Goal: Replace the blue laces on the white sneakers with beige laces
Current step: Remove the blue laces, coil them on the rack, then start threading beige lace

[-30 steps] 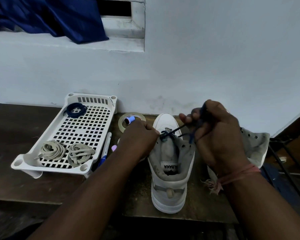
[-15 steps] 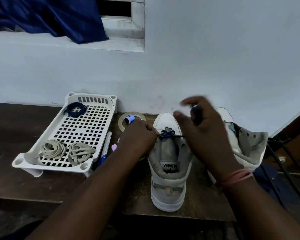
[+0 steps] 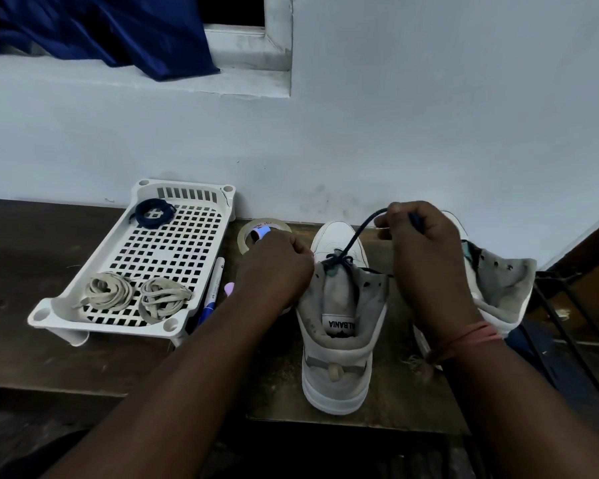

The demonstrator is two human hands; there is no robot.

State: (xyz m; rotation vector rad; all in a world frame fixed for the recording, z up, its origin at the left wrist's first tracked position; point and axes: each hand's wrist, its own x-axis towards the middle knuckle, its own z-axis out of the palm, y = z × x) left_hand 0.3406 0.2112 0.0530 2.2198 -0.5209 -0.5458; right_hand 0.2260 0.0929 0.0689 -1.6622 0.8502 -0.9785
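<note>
We see a thin, round blue lace (image 3: 355, 236) rising taut from the lowest eyelets of the near sneaker (image 3: 338, 326), a white shoe with a grey, scuffed lining. The right hand (image 3: 426, 257) pinches the lace at its top end, above and right of the shoe's toe. The left hand (image 3: 274, 267) is curled against the shoe's left side, gripping it. A second sneaker (image 3: 498, 285) stands behind the right hand. Left of both hands, a white perforated plastic tray (image 3: 173, 250) holds two flat beige lace bundles (image 3: 135, 295) and a coiled blue lace (image 3: 153, 212).
</note>
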